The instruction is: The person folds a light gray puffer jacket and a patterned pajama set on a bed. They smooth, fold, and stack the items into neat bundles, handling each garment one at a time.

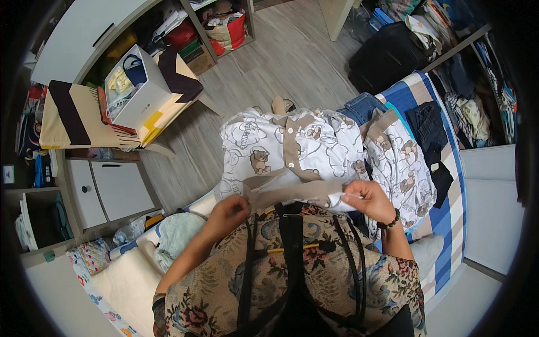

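Observation:
A white button-front garment printed with brown bears (pixel 269 147) hangs spread out in front of my body, its brown button band facing up. My left hand (pixel 231 212) pinches one end of its brown collar edge. At the other end my right hand (pixel 367 200), with a beaded bracelet at the wrist, grips white cloth of the same garment beside the brown edge. To the right, a second piece in the same bear print (pixel 404 172) lies on the bed, with blue jeans (pixel 363 107) just beyond the held garment.
The bed with a blue checked cover (pixel 452 244) bears dark folded clothes (pixel 427 126). A covered chair (pixel 105 139) holds a white box (pixel 145 103) at the left. A black bag (pixel 385 57) stands by the open wardrobe. A pale green towel (pixel 179 236) lies by my left arm.

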The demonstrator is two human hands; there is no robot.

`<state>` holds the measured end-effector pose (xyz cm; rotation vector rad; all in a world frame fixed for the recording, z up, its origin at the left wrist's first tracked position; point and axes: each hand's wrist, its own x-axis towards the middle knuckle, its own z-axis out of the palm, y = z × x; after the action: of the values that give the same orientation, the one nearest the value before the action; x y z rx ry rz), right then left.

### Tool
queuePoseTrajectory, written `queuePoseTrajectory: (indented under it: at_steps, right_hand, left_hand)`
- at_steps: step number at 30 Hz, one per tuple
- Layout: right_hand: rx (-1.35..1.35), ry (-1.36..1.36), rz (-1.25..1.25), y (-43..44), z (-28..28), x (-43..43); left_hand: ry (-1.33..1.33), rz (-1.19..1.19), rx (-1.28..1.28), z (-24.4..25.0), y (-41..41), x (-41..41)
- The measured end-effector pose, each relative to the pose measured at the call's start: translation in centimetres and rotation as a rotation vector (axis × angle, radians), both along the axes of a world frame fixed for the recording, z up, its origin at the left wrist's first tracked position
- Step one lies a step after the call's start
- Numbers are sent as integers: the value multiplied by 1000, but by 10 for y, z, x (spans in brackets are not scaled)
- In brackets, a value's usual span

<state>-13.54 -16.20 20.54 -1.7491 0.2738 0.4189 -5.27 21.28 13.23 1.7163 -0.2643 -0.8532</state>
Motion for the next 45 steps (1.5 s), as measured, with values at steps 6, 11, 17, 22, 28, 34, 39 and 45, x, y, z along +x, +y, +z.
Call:
queuePoseTrajectory:
  at_steps: [6, 11, 17, 22, 28, 34, 39, 45]
  right_hand:
    - [61, 1, -84, -12, 13, 11]
    - [-99, 149, 170, -8, -13, -5]
    - [-214, -75, 159, -11, -9, -2]
    - [-152, -378, -174, -10, 23, 12]
    - [337, -93, -271, 3, 19, -9]
    - [438, 178, -132, 22, 1, -38]
    - [369, 86, 70, 17, -11, -35]
    - [151, 62, -104, 8, -2, 7]
  left_hand:
    - [186, 134, 5, 4, -4, 12]
    - [-91, -177, 554, 3, -2, 4]
    - [98, 178, -28, 29, -3, 26]
    - [-136, 283, -241, 74, -18, 43]
    - [12, 228, -113, 77, -9, 25]
    - [111, 138, -73, 81, -4, 6]
    - [227, -19, -86, 96, -3, 10]
    - [44, 81, -75, 72, -6, 33]
